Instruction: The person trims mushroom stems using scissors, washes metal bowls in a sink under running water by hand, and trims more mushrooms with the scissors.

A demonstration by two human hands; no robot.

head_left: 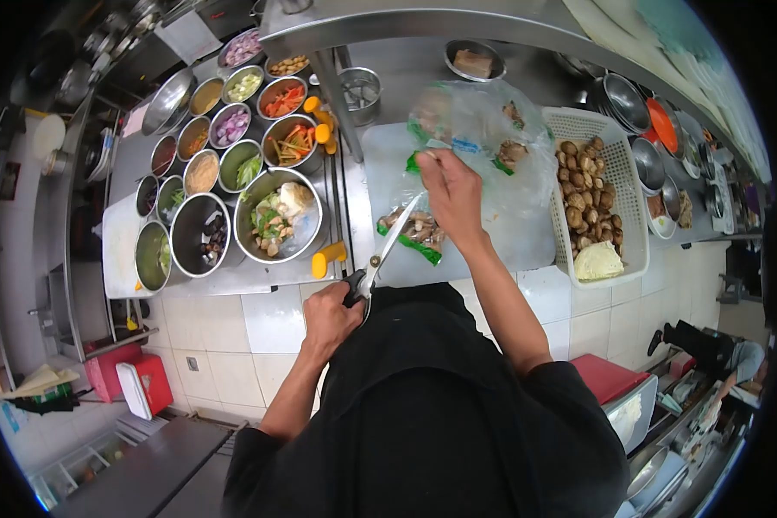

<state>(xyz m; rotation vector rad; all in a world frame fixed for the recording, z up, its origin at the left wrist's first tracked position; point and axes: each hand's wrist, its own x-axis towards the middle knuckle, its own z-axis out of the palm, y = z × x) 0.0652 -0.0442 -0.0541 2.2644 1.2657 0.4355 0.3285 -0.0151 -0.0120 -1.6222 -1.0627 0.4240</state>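
Note:
My left hand (332, 321) is wrapped round the black handles of a pair of scissors (393, 235), low at the front edge of the worktop. The blades point up and to the right. Over the board, the fingers of my right hand (451, 192) are pinched on the top of a clear plastic packet with green edges. Brown food pieces fill the lower part of this packet (416, 231), close beside the scissor blades. Beyond my right hand, a large clear plastic bag (492, 121) holds similar green-edged packets. All this is on a pale cutting board (518, 246).
To the right stands a white perforated basket (634, 259) of brown mushrooms, with a pale yellow block in it. Several metal pots of cut vegetables, including red peppers (287, 102), crowd the left. An overhead steel shelf (406, 30) spans the back. A person (712, 354) is at far right.

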